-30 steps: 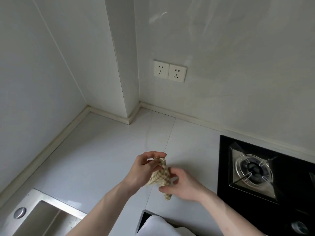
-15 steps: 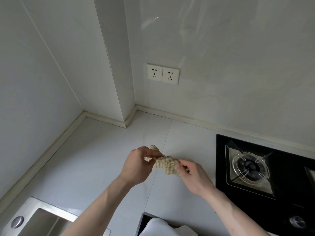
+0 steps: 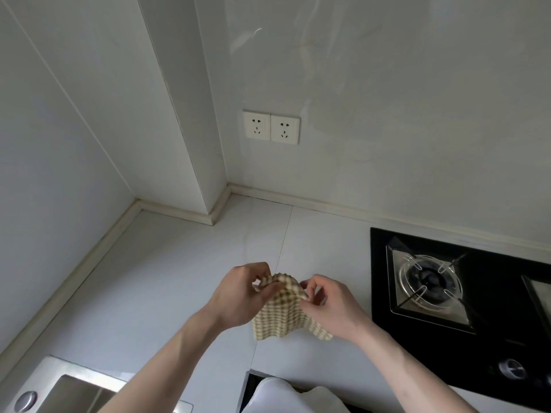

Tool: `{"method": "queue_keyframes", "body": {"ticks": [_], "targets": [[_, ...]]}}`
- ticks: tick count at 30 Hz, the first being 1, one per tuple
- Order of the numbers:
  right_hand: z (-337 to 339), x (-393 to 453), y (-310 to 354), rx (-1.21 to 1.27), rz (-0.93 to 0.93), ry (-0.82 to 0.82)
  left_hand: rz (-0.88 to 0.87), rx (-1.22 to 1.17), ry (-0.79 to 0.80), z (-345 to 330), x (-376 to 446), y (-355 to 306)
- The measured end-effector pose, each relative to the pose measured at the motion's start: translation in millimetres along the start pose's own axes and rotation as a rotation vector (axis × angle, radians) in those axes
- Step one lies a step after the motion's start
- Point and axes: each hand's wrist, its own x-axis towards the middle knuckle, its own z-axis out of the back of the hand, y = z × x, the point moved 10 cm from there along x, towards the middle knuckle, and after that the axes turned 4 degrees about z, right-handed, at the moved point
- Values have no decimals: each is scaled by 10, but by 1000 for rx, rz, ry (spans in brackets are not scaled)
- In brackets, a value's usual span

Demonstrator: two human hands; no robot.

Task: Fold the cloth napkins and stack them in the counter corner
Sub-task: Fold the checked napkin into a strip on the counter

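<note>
A small checked napkin [image 3: 278, 311], cream and olive, hangs in the air above the pale desk [image 3: 155, 293], held up by both hands just left of the black gas hob [image 3: 465, 308]. The left hand [image 3: 238, 296] has its grip closed on the napkin's upper left edge, thumb and curled fingers pinching the cloth where it bunches into a small hump. The right hand [image 3: 331, 308] pinches the upper right edge in the same way, its fingers curled tight round the fabric. Between the two grips the top edge arches, and the rest of the cloth drapes down with a wavy lower hem, one corner trailing under the right wrist; whether the hem touches the desk cannot be told. On the wall up and to the left of the hob sits a double socket [image 3: 270, 127], and far left of the hob, at the near edge, a steel sink [image 3: 68, 391] shows. A white cloth [image 3: 286, 396] lies at the bottom edge, down and to the left of the hob.
</note>
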Motion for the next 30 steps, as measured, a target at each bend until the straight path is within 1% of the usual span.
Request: {"method": "queue_keyframes", "body": {"ticks": [2, 6, 9, 11, 14, 16, 18, 20, 24, 26, 28, 30], "targets": [[-59, -1, 74, 30, 17, 42, -20, -32, 61, -58, -10, -96], [-165, 15, 180, 112, 38, 114, -114, -80, 170, -137, -49, -318], [-173, 19, 134, 86, 42, 118, -141, -28, 181, -141, -50, -335], [-118, 7, 63, 47, 30, 84, -144, 39, 159, -128, -26, -251], [15, -20, -69, -10, 9, 12, -153, 215, 125, -121, 13, -71], [76, -30, -159, -19, -18, -1, -127, 277, 141, -138, 44, 64], [147, -14, -192, -41, -27, -3, -127, 289, 162, -141, 87, 118], [289, 32, -182, -58, -17, -43, -149, 298, 146, -97, 155, 67], [740, 79, -89, -70, 41, -214, -150, 299, 68, 81, 282, -66], [921, 32, -86, -71, 55, -295, -192, 299, 45, 91, 267, -144], [962, -51, -161, -76, 37, -315, -250, 346, 50, 0, 196, -191], [887, -149, -310, -110, 6, -292, -249, 378, 117, -196, 115, -114]]}}
